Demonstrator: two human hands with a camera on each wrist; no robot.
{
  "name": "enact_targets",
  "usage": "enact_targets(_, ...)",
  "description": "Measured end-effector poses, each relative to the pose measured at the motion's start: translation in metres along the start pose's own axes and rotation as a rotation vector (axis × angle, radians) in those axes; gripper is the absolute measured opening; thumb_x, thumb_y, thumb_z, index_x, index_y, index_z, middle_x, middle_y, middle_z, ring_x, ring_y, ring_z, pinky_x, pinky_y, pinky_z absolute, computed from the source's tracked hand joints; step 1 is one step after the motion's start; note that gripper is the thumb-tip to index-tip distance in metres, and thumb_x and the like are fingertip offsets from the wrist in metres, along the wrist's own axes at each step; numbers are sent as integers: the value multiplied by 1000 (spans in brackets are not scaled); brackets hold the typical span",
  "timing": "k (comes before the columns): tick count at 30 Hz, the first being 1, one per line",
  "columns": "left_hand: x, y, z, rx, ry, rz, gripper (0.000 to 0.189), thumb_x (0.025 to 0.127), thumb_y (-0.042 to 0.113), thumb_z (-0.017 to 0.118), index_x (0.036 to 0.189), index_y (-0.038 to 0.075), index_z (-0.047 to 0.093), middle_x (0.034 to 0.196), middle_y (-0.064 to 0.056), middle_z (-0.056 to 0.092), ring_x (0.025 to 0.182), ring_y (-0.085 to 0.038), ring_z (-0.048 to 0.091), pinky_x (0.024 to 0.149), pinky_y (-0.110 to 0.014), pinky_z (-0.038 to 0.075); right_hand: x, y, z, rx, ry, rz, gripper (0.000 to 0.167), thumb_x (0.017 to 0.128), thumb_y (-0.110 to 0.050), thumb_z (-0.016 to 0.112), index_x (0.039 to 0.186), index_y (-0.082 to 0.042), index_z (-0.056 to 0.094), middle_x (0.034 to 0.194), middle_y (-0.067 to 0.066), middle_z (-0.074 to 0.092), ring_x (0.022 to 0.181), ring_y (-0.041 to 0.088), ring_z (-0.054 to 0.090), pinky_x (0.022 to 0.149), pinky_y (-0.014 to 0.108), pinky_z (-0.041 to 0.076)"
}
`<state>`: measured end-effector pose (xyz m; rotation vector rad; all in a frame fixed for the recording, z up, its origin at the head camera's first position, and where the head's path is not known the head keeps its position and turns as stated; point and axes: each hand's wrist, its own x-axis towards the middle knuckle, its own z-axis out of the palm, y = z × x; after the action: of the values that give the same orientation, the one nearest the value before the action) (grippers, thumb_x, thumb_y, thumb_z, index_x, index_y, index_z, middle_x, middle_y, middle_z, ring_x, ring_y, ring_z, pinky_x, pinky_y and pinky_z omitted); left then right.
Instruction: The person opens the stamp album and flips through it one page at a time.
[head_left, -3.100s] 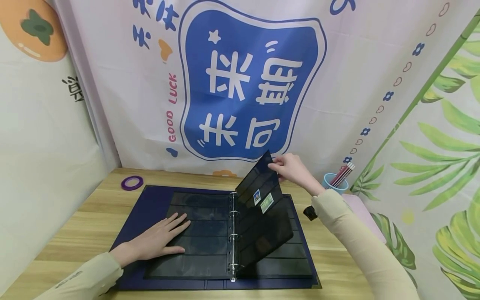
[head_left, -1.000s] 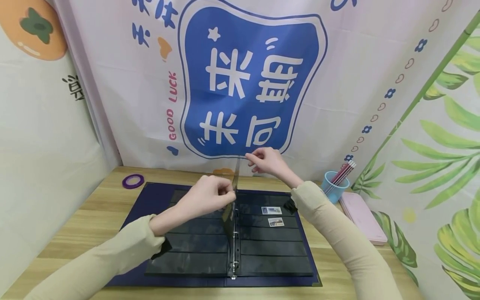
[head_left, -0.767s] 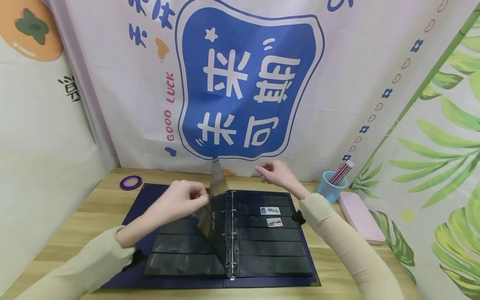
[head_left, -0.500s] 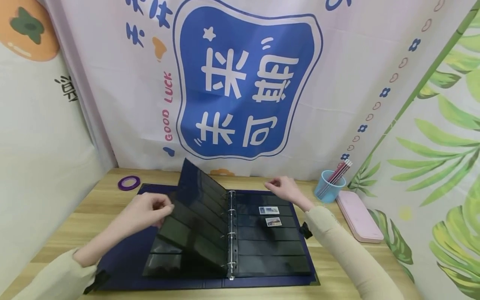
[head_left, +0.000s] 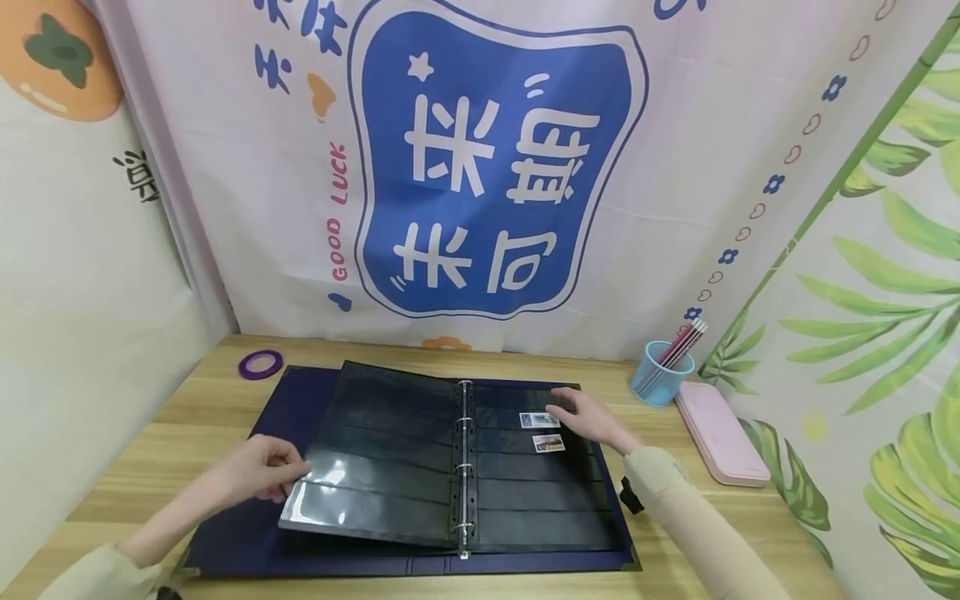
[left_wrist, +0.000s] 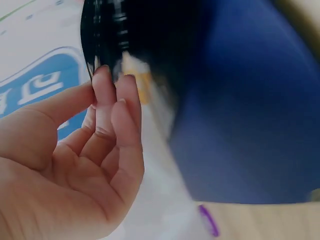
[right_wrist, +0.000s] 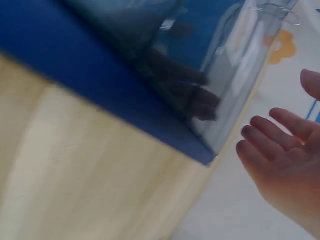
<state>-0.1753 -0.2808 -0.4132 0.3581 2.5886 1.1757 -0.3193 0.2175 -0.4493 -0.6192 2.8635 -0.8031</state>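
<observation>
A navy stamp album [head_left: 240,525] lies spread on the wooden table, with metal rings [head_left: 464,467] along its middle. My left hand [head_left: 258,468] pinches the outer edge of a black stock page [head_left: 382,492], which slopes slightly above the left side. In the left wrist view, the thumb and fingers of the left hand [left_wrist: 95,145] meet at the dark page's edge. Over the upper right page [head_left: 540,496] hovers my right hand [head_left: 588,417], fingers relaxed and holding nothing. Beside its fingertips, two stamps sit in the strips: a bluish stamp [head_left: 539,420] and a brownish stamp [head_left: 548,442].
A purple tape roll [head_left: 260,364] lies behind the album at the left. At the back right stand a blue cup [head_left: 660,379] of pencils and a pink case [head_left: 722,433]. A printed cloth [head_left: 300,208] hangs behind the table.
The black page has swung over from the right to the left, passed from my right hand to my left, uncovering the two stamps. My right hand has lowered toward the right page.
</observation>
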Motion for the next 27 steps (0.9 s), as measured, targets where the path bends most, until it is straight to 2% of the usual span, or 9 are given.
enact_targets(5,1,-17,11,21,-12,-59,26,97,21,63,77,4,66,65,-2,66,56,-14,63,49,-24,49,-3,11,10,-51,-14,-53,59,103,-30,53,147,7,41,152,29,41,140,46,40,112,60,35)
enact_targets(8,2,-23,18,65,6,-90,27,96,22,64,74,6,65,62,0,66,54,-15,63,48,-25,48,-4,18,14,-70,-27,-47,62,103,-33,52,149,6,38,157,29,33,145,46,32,115,62,30)
enact_targets(14,5,-23,29,224,79,-112,26,92,23,69,70,11,64,58,2,63,49,-13,58,49,-26,47,-3,28,14,-50,-47,21,73,101,-41,56,154,1,30,164,23,19,152,45,18,118,64,22)
enact_targets(19,7,-20,38,345,172,-153,32,86,30,75,63,16,59,55,5,57,49,-12,51,46,-26,39,-1,34,12,-83,-77,12,88,94,-48,64,155,2,26,165,25,15,151,47,16,118,65,22)
enact_targets(23,8,-19,44,446,261,-130,37,79,35,81,62,18,53,55,7,49,49,-11,44,45,-25,33,0,37,13,-150,-107,-4,94,91,-52,66,155,3,25,164,26,14,151,46,16,119,62,22)
enact_targets(27,13,-19,48,546,351,-25,37,73,35,86,68,19,53,60,7,47,51,-9,41,45,-24,31,1,39,15,-180,-114,-19,96,90,-54,66,155,2,24,164,26,13,151,47,15,120,62,21)
